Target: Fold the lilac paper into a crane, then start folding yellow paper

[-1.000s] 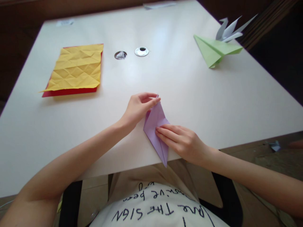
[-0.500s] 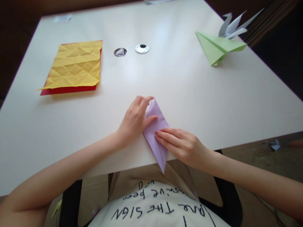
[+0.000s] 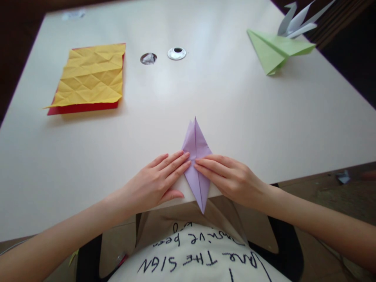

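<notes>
Basically, both hands are on the purple folded paper (image 3: 197,180), which lies at the near edge of the desk (image 3: 235,117), its lower point poking past the edge. The left hand (image 3: 160,178) is laid flat, fingertips on the paper's left side, so that grip is wide and not closed around anything. The right hand (image 3: 232,176) has its fingers bunched on the middle; thumb's hidden, so can't tell if that grip pinches or just presses. I'd guess they're pressing to keep the layers flat. The yellow creased sheet (image 3: 89,74) on a red sheet (image 3: 88,107), plus the green folded paper (image 3: 274,51) near a white paper bird (image 3: 293,25), sit well apart, probably for elbow room.
</notes>
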Demonstrator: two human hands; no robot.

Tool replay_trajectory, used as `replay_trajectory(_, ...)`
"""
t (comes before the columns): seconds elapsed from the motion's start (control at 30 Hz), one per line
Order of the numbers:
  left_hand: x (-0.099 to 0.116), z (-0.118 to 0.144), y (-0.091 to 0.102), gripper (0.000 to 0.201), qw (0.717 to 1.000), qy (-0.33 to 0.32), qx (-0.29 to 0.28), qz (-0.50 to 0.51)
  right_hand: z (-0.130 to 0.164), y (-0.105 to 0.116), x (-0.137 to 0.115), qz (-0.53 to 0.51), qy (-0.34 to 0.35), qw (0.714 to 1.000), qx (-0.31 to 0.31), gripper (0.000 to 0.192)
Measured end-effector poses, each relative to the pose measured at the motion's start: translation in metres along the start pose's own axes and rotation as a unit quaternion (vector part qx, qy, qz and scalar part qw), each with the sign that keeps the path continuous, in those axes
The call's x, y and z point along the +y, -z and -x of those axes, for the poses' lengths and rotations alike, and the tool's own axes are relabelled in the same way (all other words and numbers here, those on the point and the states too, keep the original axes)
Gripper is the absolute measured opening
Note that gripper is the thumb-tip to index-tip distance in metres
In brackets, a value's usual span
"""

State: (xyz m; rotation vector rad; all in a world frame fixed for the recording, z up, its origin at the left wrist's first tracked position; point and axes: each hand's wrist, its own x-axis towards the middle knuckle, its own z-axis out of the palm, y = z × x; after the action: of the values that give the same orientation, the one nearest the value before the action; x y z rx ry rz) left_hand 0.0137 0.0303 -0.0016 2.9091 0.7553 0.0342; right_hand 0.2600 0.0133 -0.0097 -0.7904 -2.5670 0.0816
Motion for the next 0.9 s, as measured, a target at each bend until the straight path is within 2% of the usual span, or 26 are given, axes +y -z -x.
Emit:
replay_trajectory(0.17,-0.001,0.001,-0.002,0.068,1.000,-0.004,-0.007,-0.003,0.001,0.000,0.002,-0.056,-0.036,0.998,0.010,0.030)
replay_trajectory(0.3,-0.001,0.001,-0.002,0.067,1.000,-0.003,-0.003,-0.004,-0.003,0.003,0.003,-0.108,-0.096,0.988,0.044,0.027)
replay_trajectory(0.43,0.000,0.000,-0.002,0.065,1.000,0.001,0.008,0.000,-0.006,0.004,0.004,-0.121,-0.124,0.983,0.057,0.022)
replay_trajectory(0.67,0.006,-0.006,-0.004,0.065,0.999,0.017,0.036,-0.005,-0.005,-0.001,0.003,-0.081,-0.081,0.992,0.044,0.026)
replay_trajectory(0.9,0.014,-0.011,0.000,0.072,0.994,0.045,0.096,-0.031,-0.004,-0.005,-0.011,-0.013,-0.035,0.999,0.036,0.027)
